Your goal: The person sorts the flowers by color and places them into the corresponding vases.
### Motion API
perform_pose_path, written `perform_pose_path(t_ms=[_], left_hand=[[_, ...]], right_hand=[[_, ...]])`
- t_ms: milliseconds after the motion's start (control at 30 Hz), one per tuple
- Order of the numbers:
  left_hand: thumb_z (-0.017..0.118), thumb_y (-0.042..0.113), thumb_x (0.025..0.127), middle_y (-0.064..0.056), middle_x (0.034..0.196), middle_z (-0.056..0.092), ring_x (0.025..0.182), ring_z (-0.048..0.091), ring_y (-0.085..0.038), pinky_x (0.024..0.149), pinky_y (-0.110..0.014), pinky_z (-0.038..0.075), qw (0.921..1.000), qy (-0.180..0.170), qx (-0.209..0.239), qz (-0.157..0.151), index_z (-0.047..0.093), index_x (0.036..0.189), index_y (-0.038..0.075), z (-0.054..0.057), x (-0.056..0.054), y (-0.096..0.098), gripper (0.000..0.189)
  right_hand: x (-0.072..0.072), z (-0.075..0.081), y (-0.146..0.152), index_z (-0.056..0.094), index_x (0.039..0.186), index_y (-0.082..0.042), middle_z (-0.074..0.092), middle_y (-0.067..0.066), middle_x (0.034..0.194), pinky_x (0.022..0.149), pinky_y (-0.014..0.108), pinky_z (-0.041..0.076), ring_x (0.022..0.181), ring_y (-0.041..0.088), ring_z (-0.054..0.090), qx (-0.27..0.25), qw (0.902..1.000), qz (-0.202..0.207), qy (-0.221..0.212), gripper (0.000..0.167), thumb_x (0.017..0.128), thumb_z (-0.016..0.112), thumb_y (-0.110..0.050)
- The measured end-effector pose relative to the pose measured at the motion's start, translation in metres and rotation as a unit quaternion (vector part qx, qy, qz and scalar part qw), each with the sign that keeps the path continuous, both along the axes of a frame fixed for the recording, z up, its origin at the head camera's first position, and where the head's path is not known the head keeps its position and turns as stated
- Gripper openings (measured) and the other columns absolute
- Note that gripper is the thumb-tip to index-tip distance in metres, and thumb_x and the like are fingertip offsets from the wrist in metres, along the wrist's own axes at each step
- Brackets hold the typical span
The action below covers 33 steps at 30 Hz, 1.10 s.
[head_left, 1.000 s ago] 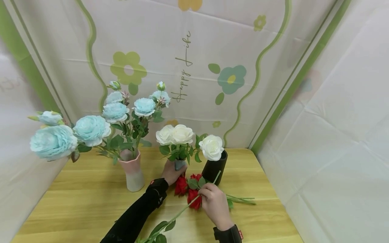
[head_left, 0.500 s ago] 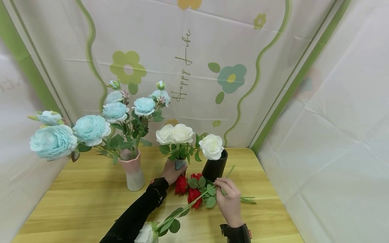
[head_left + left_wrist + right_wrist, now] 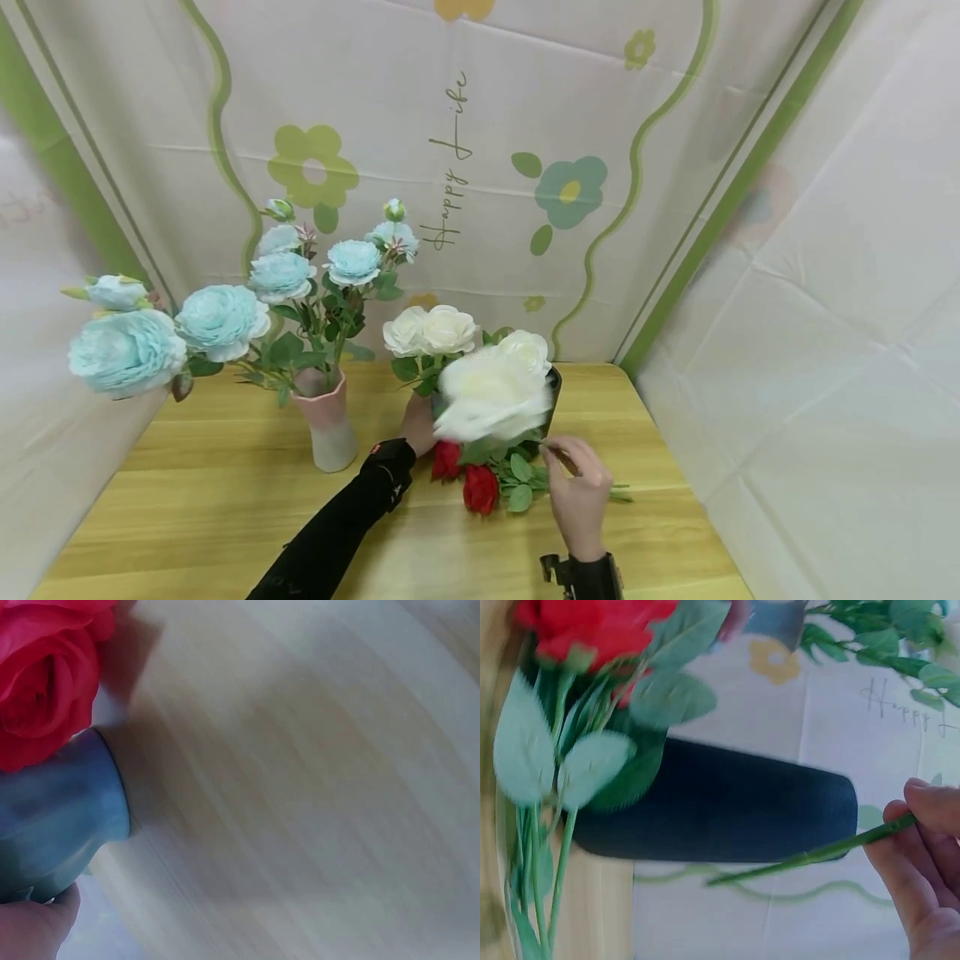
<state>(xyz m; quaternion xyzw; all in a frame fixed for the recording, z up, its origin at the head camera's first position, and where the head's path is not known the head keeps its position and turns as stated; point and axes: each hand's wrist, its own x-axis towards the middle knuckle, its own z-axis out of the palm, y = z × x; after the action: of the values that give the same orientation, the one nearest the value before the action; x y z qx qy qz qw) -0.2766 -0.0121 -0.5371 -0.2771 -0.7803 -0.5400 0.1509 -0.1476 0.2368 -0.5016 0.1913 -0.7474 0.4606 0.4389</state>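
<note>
My left hand grips a small blue-grey vase, mostly hidden by the moving rose in the head view. White roses with green leaves stand in it. My right hand pinches the green stem of another white rose between thumb and fingers. That rose is blurred and hangs in front of the vases, its bloom to the left of the hand. Behind it another white bloom shows above the black vase. Below, red roses lie on the table with stems pointing right.
A pink and white vase stands on the left, full of pale blue flowers that spread far leftward. A printed cloth closes off the back of the wooden table; plain cloth hangs at the right side.
The right hand has moved right, and the held white rose has swung up from the table's front edge to before the vases. My left hand stays at the blue-grey vase.
</note>
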Motion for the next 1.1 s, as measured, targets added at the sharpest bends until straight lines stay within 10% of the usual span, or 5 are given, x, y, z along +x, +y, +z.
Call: perform_pose_path(t_ms=[67, 100, 367, 667, 1100], left_hand=[[0.076, 0.033, 0.088, -0.011, 0.14, 0.049, 0.126, 0.049, -0.028, 0.103, -0.044, 0.04, 0.9938, -0.096, 0.051, 0.025, 0.041, 0.148, 0.012, -0.06, -0.04, 0.003, 0.073], [0.075, 0.026, 0.089, -0.021, 0.14, 0.045, 0.125, 0.046, -0.04, 0.102, -0.054, 0.038, 0.991, -0.121, -0.008, 0.055, 0.038, 0.148, 0.004, -0.043, -0.026, 0.001, 0.073], [0.072, 0.03, 0.093, -0.015, 0.137, 0.046, 0.123, 0.048, -0.033, 0.102, -0.048, 0.039, 0.9888, -0.127, -0.026, 0.075, 0.039, 0.146, 0.011, -0.018, -0.006, 0.004, 0.066], [0.071, 0.031, 0.093, -0.018, 0.138, 0.045, 0.126, 0.045, -0.035, 0.104, -0.049, 0.037, 0.9875, -0.13, -0.046, 0.076, 0.037, 0.148, 0.009, -0.021, -0.007, 0.004, 0.068], [0.07, 0.034, 0.093, -0.017, 0.14, 0.044, 0.127, 0.045, -0.034, 0.105, -0.049, 0.037, 0.9886, -0.126, -0.041, 0.072, 0.037, 0.148, 0.011, -0.025, -0.009, 0.003, 0.068]], right_hand=[[-0.008, -0.021, 0.002, 0.072, 0.107, -0.001, 0.067, 0.016, 0.104, 0.08, 0.031, 0.057, 0.093, 0.029, 0.067, -0.041, 0.9982, 0.043, -0.003, 0.027, 0.083, 0.072, 0.012], [-0.009, -0.023, 0.001, 0.071, 0.108, -0.001, 0.066, 0.017, 0.104, 0.078, 0.032, 0.057, 0.093, 0.03, 0.066, -0.054, 0.9969, 0.056, -0.012, 0.026, 0.085, 0.072, 0.011], [0.012, 0.026, -0.023, 0.066, 0.114, 0.002, 0.067, 0.017, 0.096, 0.07, 0.032, 0.059, 0.085, 0.03, 0.068, -0.056, 0.9922, 0.049, -0.1, 0.03, 0.086, 0.072, 0.008], [0.02, 0.042, -0.034, 0.066, 0.11, 0.0, 0.067, 0.019, 0.096, 0.07, 0.034, 0.059, 0.084, 0.035, 0.068, -0.14, 0.9666, 0.081, -0.199, 0.022, 0.088, 0.07, 0.004], [0.027, 0.059, -0.04, 0.069, 0.108, 0.004, 0.068, 0.019, 0.094, 0.067, 0.039, 0.059, 0.079, 0.037, 0.067, -0.131, 0.9668, 0.088, -0.201, 0.018, 0.09, 0.067, 0.008]])
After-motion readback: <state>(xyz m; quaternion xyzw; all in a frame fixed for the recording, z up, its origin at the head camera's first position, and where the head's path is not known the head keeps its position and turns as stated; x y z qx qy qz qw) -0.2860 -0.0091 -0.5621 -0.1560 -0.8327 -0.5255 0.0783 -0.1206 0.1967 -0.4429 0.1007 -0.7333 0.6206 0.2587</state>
